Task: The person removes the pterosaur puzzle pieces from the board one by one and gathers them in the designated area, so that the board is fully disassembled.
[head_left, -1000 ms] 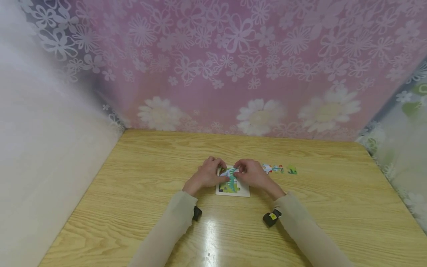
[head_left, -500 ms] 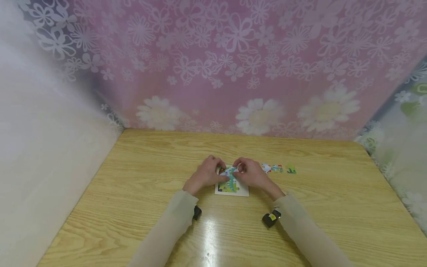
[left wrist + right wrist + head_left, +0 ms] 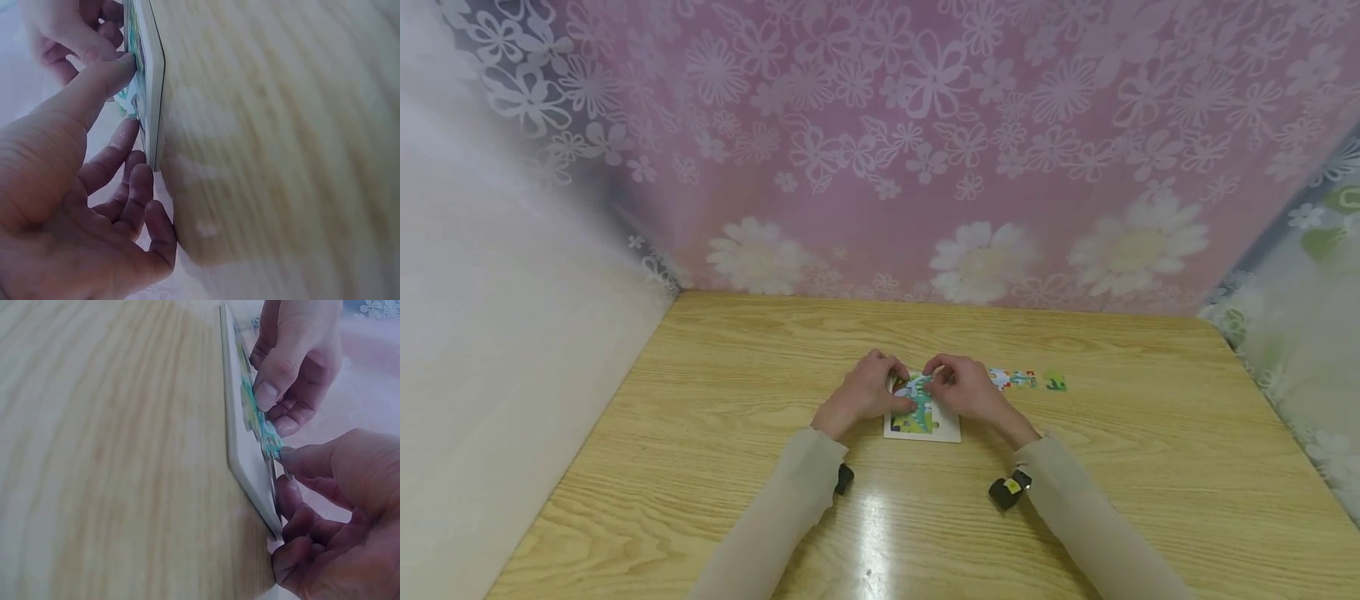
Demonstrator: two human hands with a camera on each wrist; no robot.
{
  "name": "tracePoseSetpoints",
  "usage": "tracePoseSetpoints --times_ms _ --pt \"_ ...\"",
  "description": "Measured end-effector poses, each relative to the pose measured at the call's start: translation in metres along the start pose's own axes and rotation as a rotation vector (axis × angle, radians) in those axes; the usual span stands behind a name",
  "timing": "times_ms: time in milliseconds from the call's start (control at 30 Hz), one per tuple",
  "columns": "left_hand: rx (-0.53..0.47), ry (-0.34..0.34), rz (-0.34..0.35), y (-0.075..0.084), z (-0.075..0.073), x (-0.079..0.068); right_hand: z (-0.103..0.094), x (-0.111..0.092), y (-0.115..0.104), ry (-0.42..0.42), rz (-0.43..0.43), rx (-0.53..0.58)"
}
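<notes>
Puzzle board (image 3: 942, 428) flat on table (image 3: 700, 400), both hands' fingertips pressing its pieces

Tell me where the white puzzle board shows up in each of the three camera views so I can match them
Head: the puzzle board lies flat at table centre, between the left hand and right hand.
Left wrist: seen edge-on, upper left, with the left thumb against its face.
Right wrist: edge-on, centre right, fingertips of both hands on it.
Shared landmark: the wood-grain table, in all three.
</notes>
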State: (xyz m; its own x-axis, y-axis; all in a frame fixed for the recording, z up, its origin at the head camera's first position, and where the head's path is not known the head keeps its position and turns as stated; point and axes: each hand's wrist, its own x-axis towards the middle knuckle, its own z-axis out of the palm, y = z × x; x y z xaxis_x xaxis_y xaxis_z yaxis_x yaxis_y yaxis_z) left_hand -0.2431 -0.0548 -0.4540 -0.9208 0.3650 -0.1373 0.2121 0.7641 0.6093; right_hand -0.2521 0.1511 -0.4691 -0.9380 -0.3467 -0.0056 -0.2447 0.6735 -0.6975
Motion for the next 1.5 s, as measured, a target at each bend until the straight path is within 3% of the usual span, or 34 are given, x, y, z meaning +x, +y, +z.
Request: tracePoseSetpoints --times_ms 133,267,700,1067,1500 --pt "0.001 -0.007 -0.006 0.001 0.0 0.0 -0.002 0.001 0.001 -0.006 0.023 0.011" --pt "0.006 -0.008 0.002 -0.001 0.001 0.001 -0.006 -0.002 0.004 -0.012 0.034 0.091" --pt "0.031 0.035 0.094 -0.011 0.007 -0.004 -0.033 -0.032 0.023 0.045 -0.01 0.163" --pt "-0.018 -0.01 0.099 -0.007 0.007 -0.021 -0.055 -0.059 0.044 0.071 0.027 0.135" --pt "-0.012 -0.025 0.064 -0.007 0.01 -0.021 -0.066 -0.073 0.06 0.111 0.039 0.032"
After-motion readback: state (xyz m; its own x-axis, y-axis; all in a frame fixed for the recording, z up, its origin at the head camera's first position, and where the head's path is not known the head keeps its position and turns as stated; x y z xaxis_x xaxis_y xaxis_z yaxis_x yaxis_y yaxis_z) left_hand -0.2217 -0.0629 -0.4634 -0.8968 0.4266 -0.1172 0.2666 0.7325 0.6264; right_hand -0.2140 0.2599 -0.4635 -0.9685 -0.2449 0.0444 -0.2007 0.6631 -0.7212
